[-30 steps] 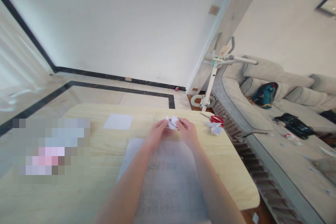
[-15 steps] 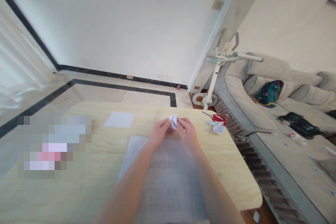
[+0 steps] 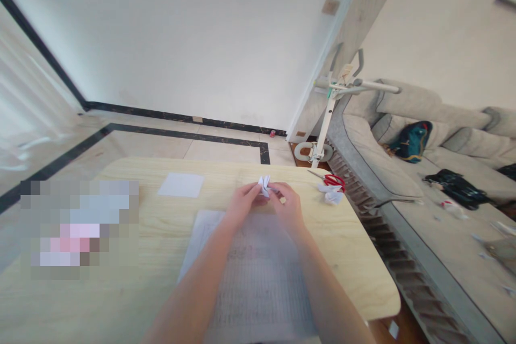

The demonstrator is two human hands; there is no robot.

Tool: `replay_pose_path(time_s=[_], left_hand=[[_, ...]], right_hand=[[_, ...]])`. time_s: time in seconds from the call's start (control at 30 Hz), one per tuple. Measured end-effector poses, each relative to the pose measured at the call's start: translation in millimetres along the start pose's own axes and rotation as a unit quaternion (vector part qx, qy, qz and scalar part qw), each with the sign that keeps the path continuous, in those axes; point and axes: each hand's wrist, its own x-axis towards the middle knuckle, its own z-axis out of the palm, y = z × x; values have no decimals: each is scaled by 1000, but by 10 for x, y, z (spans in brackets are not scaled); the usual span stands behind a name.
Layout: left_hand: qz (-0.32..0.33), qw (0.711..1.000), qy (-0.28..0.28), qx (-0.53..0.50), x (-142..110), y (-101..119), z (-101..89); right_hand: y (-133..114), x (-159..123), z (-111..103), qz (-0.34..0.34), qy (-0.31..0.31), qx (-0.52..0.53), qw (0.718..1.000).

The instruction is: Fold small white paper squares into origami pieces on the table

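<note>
A small piece of folded white paper (image 3: pixel 264 185) is held up between my two hands, its pointed folds fanning upward. My left hand (image 3: pixel 244 199) pinches its left side, thumb on the near face. On the other side, the fingers of my right hand (image 3: pixel 287 201) are closed on its right edge. Beneath my forearms lies a large printed sheet (image 3: pixel 258 274) covered in fine lines, too blurred to read. A flat blank piece of white paper (image 3: pixel 181 185) rests on the table to the left of my hands.
Red-handled scissors (image 3: pixel 334 181) lie at the table's right edge beside crumpled white paper (image 3: pixel 332 194). A blurred-out patch hides things on the left of the wooden table (image 3: pixel 157 247). Beyond the right edge stand a grey sofa (image 3: pixel 403 215) and white exercise equipment (image 3: pixel 327 118).
The folds of the paper have spread apart at the top, showing more points. My right hand has turned slightly, and both hands still grip the paper. The view has shifted a little.
</note>
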Motion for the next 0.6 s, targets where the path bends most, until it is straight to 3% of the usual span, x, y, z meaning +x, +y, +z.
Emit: replay_pose_path(time_s=[0.27, 0.6], left_hand=[[5, 998, -57, -6, -75, 126, 50], [-25, 997, -62, -40, -61, 56, 8]], right_hand=[[17, -17, -21, -31, -10, -16, 999], [-5, -40, -10, -93, -37, -112, 989]])
